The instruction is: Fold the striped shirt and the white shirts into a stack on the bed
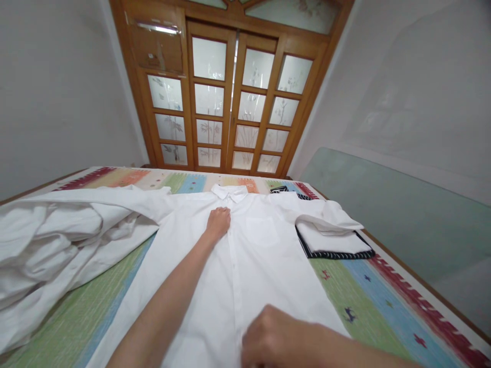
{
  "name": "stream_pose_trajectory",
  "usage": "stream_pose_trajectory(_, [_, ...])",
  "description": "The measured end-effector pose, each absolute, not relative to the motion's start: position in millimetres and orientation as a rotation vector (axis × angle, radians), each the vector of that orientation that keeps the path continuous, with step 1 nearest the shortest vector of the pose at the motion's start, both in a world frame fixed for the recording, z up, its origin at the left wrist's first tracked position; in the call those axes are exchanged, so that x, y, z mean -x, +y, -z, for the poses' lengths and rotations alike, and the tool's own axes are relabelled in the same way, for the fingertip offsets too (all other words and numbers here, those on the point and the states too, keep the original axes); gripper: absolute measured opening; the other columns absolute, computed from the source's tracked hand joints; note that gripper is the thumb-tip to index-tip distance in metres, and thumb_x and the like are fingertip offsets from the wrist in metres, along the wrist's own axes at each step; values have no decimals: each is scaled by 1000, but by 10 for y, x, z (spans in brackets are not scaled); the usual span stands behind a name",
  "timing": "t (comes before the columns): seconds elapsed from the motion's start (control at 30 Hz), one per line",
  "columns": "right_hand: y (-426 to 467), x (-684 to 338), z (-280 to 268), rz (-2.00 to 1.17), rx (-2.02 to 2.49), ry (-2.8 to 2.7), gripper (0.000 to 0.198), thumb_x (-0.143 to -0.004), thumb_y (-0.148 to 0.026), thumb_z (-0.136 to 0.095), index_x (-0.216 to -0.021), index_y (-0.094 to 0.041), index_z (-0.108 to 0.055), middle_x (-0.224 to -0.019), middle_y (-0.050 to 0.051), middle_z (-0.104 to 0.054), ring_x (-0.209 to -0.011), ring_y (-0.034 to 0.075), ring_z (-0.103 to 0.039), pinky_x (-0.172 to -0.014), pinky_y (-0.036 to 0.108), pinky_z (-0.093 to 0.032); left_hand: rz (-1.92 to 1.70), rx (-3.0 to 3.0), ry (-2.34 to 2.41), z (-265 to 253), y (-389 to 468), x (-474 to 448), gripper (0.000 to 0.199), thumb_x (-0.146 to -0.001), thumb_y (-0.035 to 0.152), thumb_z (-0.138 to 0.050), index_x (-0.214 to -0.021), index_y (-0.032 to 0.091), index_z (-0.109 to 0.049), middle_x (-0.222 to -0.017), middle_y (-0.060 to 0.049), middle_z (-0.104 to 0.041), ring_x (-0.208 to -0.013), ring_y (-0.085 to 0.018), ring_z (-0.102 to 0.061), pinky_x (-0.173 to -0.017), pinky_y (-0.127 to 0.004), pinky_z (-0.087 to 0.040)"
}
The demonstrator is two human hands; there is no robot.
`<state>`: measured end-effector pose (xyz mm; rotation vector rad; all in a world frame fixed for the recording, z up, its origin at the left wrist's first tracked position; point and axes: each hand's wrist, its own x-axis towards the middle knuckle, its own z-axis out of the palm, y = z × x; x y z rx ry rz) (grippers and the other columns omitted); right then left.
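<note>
A white button-up shirt (261,266) lies spread face up, its collar (230,192) at the far end. My left hand (219,222) is closed at the front placket just below the collar and appears to grip its edge. Nearer to me, my right hand (268,335) is also closed, low on the same placket. Its fingertips are mostly hidden, but they seem to pinch the fabric there. The short sleeve (330,217) on the right rests over a folded black-and-white patterned cloth (337,254).
Crumpled white fabric (69,240) is heaped on the left, meeting the shirt's left shoulder. Beneath everything is a colourful striped cover (368,296). A pale green panel (391,204) runs along the right wall. Wooden doors with glass panes (230,97) stand beyond the far edge.
</note>
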<state>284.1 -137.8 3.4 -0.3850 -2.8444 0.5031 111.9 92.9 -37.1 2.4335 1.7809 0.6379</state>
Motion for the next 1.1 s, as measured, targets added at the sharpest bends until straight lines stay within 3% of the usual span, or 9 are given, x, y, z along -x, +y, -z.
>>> stream_pose_trajectory(0.17, [-158, -2628, -318, -167, 996, -2608, 15, -88, -21, -57, -75, -18, -62, -72, 0, -66, -63, 11, -57, -63, 23, -39, -538, -2453, 1859, 386, 890, -1122, 44, -95, 20, -33, -135, 12, -51, -145, -17, -49, -139, -28, -39, -112, -44, -28])
stream_pose_trajectory(0.3, [735, -2540, -223, -84, 1389, -2450, 14, -90, -21, -54, -92, -16, -66, -97, 7, -68, -90, 18, -62, -79, 27, -43, -457, -2413, 1907, 409, 884, -1119, 51, -97, 27, -28, -144, 9, -42, -152, -18, -39, -144, -31, -30, -115, -49, -24])
stream_pose_trajectory(0.5, [1491, -2429, 22, -130, 1577, -2299, 35, -90, -14, -47, -122, -15, -59, -133, 10, -57, -115, 21, -56, -93, 30, -43, -425, -2372, 1943, 434, 902, -1113, 55, -99, 34, -25, -148, 13, -38, -156, -14, -34, -147, -32, -23, -118, -54, -18])
stream_pose_trajectory(0.67, [1818, -2342, 180, -144, 1646, -2204, 37, -92, -14, -44, -127, -17, -55, -133, 10, -58, -119, 22, -54, -95, 31, -42, -430, -2386, 1943, 468, 924, -1111, 55, -98, 36, -24, -149, 18, -39, -155, -8, -36, -147, -31, -23, -119, -56, -15])
stream_pose_trajectory(0.8, [2004, -2308, 265, -143, 1748, -2114, 31, -92, -21, -48, -122, -22, -58, -128, 7, -60, -113, 21, -58, -90, 30, -44, -459, -2334, 2074, 510, 924, -1151, 56, -98, 42, -25, -149, 24, -39, -157, -6, -34, -147, -37, -19, -113, -71, -4])
stream_pose_trajectory(0.9, [2090, -2286, 295, -154, 1796, -2079, 25, -93, -24, -47, -112, -22, -63, -122, 8, -62, -110, 22, -59, -87, 31, -45, -489, -2202, 2274, 519, 917, -1191, 65, -94, 53, -32, -149, 19, -38, -159, -13, -27, -146, -45, -13, -109, -76, -2])
stream_pose_trajectory(1.0, [2121, -2251, 299, -146, 1852, -2064, 25, -96, -26, -42, -109, -21, -63, -118, 10, -63, -107, 24, -61, -85, 32, -45, -442, -2117, 2332, 491, 909, -1212, 74, -92, 58, -32, -150, 12, -35, -158, -20, -25, -146, -44, -12, -111, -72, -5])
stream_pose_trajectory(1.1, [2102, -2208, 293, -100, 1874, -2079, 28, -99, -24, -37, -113, -18, -60, -121, 12, -60, -105, 24, -62, -84, 33, -45, -386, -2100, 2310, 462, 904, -1208, 75, -93, 59, -28, -151, 11, -34, -159, -19, -24, -147, -43, -11, -112, -71, -6])
